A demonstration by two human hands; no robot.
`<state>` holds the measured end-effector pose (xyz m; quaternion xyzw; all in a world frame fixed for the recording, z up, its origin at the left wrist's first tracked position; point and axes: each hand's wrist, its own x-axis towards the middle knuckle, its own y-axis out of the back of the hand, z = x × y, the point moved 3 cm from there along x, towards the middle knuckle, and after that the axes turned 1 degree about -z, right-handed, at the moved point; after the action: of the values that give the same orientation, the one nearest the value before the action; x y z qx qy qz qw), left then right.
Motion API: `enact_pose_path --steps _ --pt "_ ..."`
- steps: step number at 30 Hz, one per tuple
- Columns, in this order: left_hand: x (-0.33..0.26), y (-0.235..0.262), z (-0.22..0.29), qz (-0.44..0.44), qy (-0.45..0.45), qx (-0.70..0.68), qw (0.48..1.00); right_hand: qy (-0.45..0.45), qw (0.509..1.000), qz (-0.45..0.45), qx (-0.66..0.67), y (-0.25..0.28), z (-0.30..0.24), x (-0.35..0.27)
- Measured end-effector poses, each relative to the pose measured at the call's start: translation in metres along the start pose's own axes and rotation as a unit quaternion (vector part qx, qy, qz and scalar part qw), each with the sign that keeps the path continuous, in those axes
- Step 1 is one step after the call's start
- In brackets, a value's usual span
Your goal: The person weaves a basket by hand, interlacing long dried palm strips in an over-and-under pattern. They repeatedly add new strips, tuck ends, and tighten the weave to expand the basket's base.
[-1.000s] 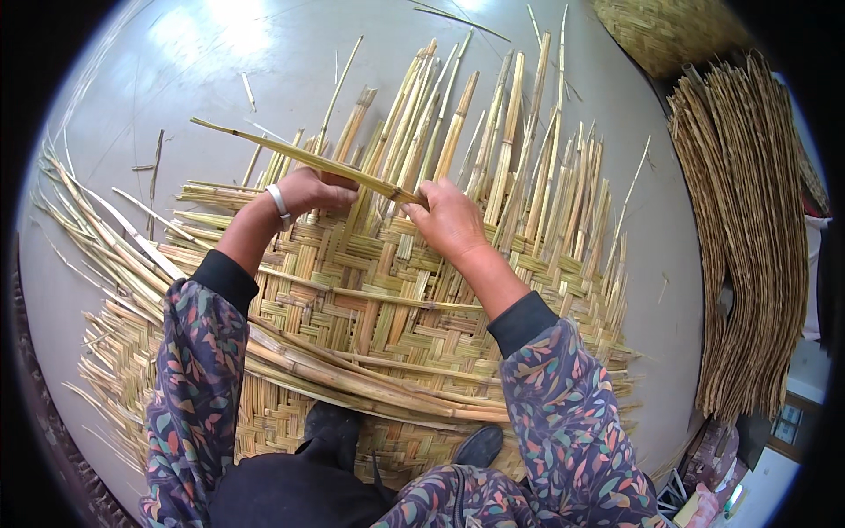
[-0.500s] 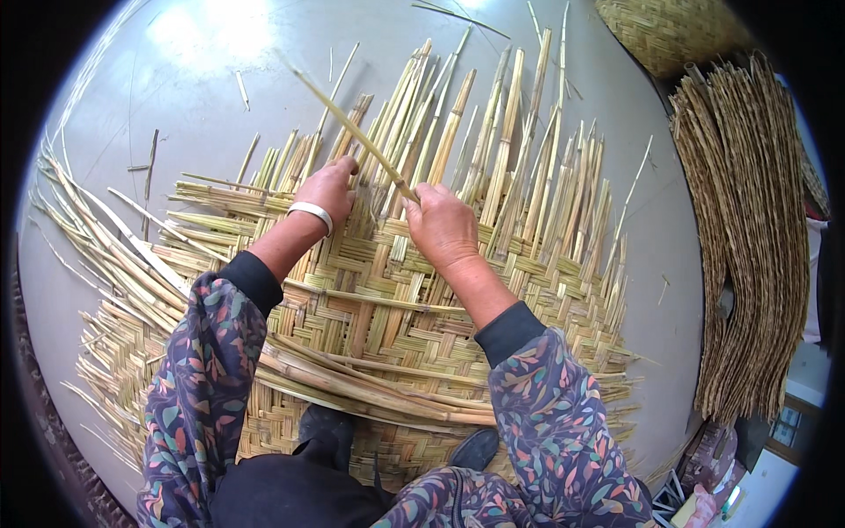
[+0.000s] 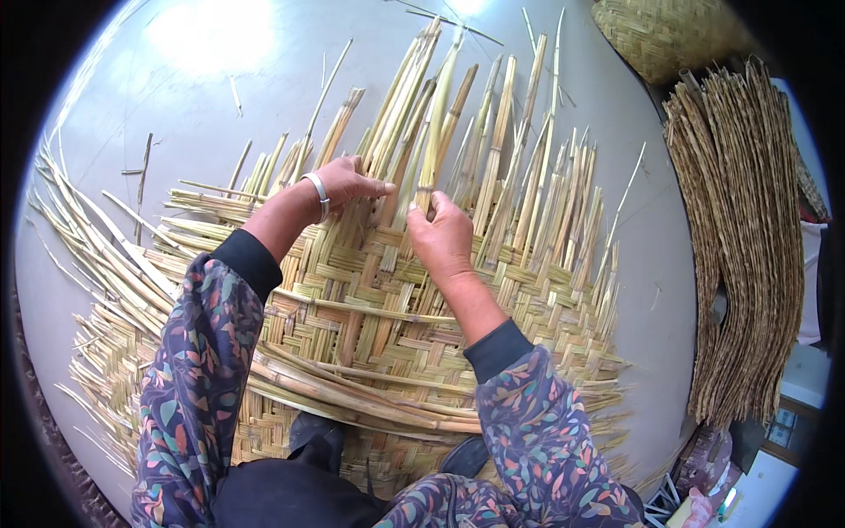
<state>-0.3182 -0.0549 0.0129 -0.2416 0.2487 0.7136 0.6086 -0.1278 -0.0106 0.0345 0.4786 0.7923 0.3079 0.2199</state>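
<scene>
A partly woven mat of flattened reed strips [image 3: 378, 264] lies on the floor under my hands, its loose ends pointing away from me. My left hand [image 3: 339, 183], with a pale band at the wrist, is closed on a bunch of upright reed strips [image 3: 407, 97]. Its thumb stretches to the right across them, and its other fingertips are partly hidden. My right hand [image 3: 443, 238] pinches the lower end of one wide strip [image 3: 437, 132] between thumb and forefinger. That strip stands pointing away from me, among the other upright ends.
A bundle of long loose reeds [image 3: 370, 398] curves across the mat near my feet. More thin strips [image 3: 97, 229] fan out at the left. On the right lies a tall stack of brown reed sheets [image 3: 744, 246], with a woven piece [image 3: 673, 31] beyond it. Scraps dot the grey floor [image 3: 202, 97].
The strip in my right hand has swung from leaning left to pointing away from me. My left hand has shifted a little right, its thumb now stretched toward the right hand.
</scene>
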Motion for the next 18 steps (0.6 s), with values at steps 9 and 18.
enact_pose_path --steps 9,18 --pt "-0.004 -0.005 -0.010 -0.101 -0.082 -0.237 0.963 -0.059 0.983 -0.156 0.073 -0.008 0.008 0.014" --pt "-0.007 0.000 0.000 -0.112 -0.140 -0.345 0.921 0.060 0.958 -0.278 -0.038 -0.006 0.006 0.030"
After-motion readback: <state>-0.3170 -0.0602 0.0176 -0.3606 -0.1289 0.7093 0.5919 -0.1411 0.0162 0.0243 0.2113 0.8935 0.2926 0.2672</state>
